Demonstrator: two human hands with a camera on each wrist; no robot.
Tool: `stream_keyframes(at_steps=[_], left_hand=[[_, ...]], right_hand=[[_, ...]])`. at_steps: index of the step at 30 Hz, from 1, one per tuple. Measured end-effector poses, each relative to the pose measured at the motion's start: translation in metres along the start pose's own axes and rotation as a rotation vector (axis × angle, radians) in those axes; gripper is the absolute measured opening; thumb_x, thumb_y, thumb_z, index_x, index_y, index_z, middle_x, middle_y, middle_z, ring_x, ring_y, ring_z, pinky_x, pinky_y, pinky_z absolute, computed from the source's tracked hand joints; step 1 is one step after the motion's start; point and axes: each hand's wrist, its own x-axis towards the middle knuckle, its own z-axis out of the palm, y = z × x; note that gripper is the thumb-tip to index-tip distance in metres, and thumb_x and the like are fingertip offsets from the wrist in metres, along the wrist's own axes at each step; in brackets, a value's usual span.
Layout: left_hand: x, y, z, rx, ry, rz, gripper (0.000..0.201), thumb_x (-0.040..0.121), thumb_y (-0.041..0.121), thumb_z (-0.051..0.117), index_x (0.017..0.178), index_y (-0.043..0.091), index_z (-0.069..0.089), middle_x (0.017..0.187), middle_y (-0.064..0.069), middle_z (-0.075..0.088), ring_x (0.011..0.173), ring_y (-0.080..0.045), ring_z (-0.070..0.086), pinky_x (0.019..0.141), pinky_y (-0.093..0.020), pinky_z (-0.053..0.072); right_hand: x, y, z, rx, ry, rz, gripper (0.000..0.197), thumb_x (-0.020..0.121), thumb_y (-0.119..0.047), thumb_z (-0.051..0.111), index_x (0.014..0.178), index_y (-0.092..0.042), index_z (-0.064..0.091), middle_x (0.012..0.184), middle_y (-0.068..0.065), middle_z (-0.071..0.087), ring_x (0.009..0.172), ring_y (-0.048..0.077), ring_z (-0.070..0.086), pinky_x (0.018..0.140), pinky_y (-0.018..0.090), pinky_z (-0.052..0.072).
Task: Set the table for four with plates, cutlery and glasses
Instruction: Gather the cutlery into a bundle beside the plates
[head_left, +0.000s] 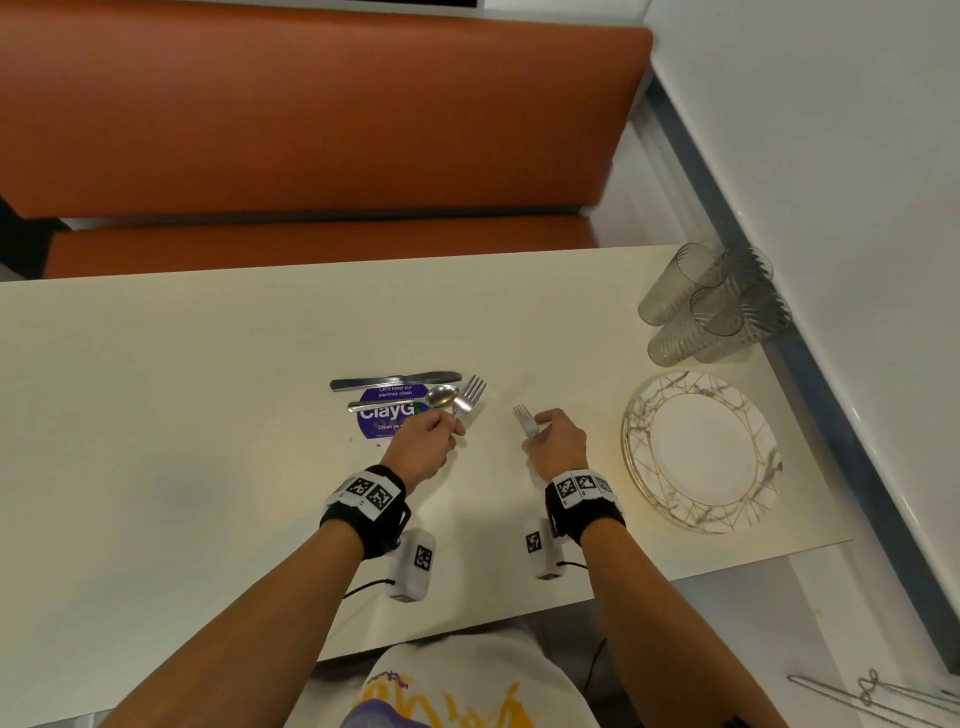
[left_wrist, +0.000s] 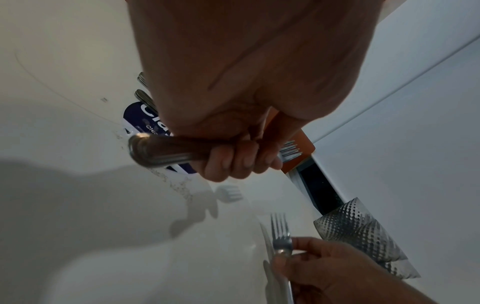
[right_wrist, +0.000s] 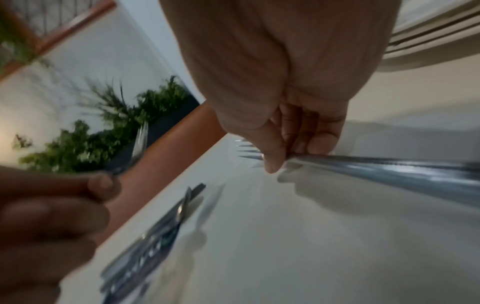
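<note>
My left hand (head_left: 434, 436) grips the handle of a metal fork (head_left: 468, 397) whose tines point away from me; the left wrist view shows my fingers (left_wrist: 233, 162) curled round its handle (left_wrist: 166, 151). A second fork (head_left: 525, 420) is pinched in my right hand (head_left: 553, 441), just above the cream table (head_left: 208, 415), tines forward. In the right wrist view my thumb and fingers (right_wrist: 275, 156) pinch its neck. A knife (head_left: 395, 382) and a spoon (head_left: 410, 400) lie beyond my left hand. Stacked plates (head_left: 701, 452) and several clear glasses (head_left: 711, 306) stand at the right.
A purple round sticker (head_left: 387, 415) lies under the cutlery. An orange bench (head_left: 311, 130) runs along the table's far side. A white wall (head_left: 857, 208) borders the table on the right, close behind the glasses. The near table edge is by my body.
</note>
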Motion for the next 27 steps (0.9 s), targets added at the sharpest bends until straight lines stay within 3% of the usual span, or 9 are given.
stream_keyframes(at_steps=[3,6,9,13,15,17,19,23,27], left_hand=[[0.000,0.000,0.000,-0.023,-0.021,0.031,0.028,0.109,0.015,0.040,0.096,0.004,0.063,0.071,-0.009,0.061,0.055,-0.021,0.058,0.052,-0.032,0.046],[0.002,-0.001,0.002,-0.074,-0.027,0.031,0.028,0.110,0.015,0.039,0.099,0.002,0.062,0.086,-0.020,0.074,0.076,-0.036,0.075,0.068,-0.042,0.058],[0.002,-0.001,0.005,-0.109,-0.019,0.024,0.029,0.110,0.015,0.040,0.103,-0.001,0.063,0.093,-0.021,0.076,0.086,-0.037,0.077,0.077,-0.048,0.062],[-0.005,0.006,0.008,-0.158,-0.059,0.012,0.028,0.110,0.016,0.040,0.109,-0.001,0.063,0.093,-0.025,0.076,0.080,-0.038,0.076,0.069,-0.043,0.062],[-0.009,0.008,0.007,-0.182,-0.089,0.007,0.031,0.109,0.016,0.039,0.109,-0.001,0.065,0.091,-0.026,0.075,0.071,-0.037,0.073,0.061,-0.038,0.058],[-0.010,0.008,0.004,-0.178,-0.086,0.007,0.034,0.108,0.016,0.038,0.107,-0.001,0.067,0.080,-0.020,0.072,0.057,-0.029,0.064,0.051,-0.033,0.048],[-0.010,0.006,0.001,-0.196,-0.066,-0.016,0.033,0.108,0.017,0.038,0.104,0.000,0.066,0.069,-0.011,0.063,0.047,-0.021,0.049,0.046,-0.029,0.034],[-0.013,0.003,-0.003,-0.215,-0.049,-0.059,0.032,0.108,0.017,0.037,0.100,0.004,0.064,0.063,-0.006,0.053,0.045,-0.016,0.039,0.047,-0.028,0.027],[-0.017,0.001,-0.004,-0.234,-0.048,-0.065,0.033,0.105,0.016,0.038,0.099,0.001,0.067,0.068,-0.010,0.060,0.047,-0.021,0.047,0.049,-0.030,0.032]], right_hand=[[0.002,-0.012,-0.009,0.121,0.007,-0.079,0.018,0.089,-0.011,0.066,0.107,-0.014,0.067,0.096,0.003,0.071,0.085,0.021,0.067,0.082,0.035,0.057],[-0.001,-0.032,-0.018,0.362,0.006,-0.071,0.008,0.095,-0.017,0.064,0.098,-0.010,0.066,0.086,0.011,0.072,0.067,0.023,0.069,0.069,0.039,0.061],[-0.012,-0.057,-0.022,0.592,-0.039,-0.086,0.013,0.097,-0.015,0.064,0.100,-0.002,0.064,0.072,0.010,0.070,0.061,0.023,0.067,0.068,0.044,0.062],[-0.029,-0.079,-0.013,0.631,-0.067,-0.153,0.010,0.096,-0.013,0.065,0.103,-0.008,0.061,0.073,0.010,0.074,0.063,0.027,0.070,0.067,0.043,0.063],[-0.036,-0.083,-0.007,0.580,-0.056,-0.179,0.013,0.094,-0.011,0.067,0.105,-0.011,0.059,0.075,0.010,0.074,0.060,0.024,0.071,0.061,0.036,0.061],[-0.043,-0.085,0.000,0.526,-0.039,-0.212,0.018,0.092,-0.012,0.069,0.106,-0.011,0.058,0.079,0.010,0.074,0.058,0.020,0.071,0.056,0.027,0.057],[-0.047,-0.085,0.006,0.479,-0.008,-0.252,0.018,0.091,-0.016,0.071,0.106,-0.014,0.060,0.082,0.008,0.074,0.060,0.019,0.071,0.055,0.025,0.056],[-0.048,-0.083,0.005,0.416,0.079,-0.305,0.009,0.096,-0.018,0.065,0.104,-0.014,0.067,0.083,0.005,0.072,0.057,0.010,0.067,0.054,0.017,0.052],[-0.048,-0.083,0.002,0.397,0.104,-0.323,0.011,0.092,-0.008,0.068,0.102,-0.012,0.066,0.081,0.007,0.070,0.054,0.012,0.069,0.056,0.026,0.057]])
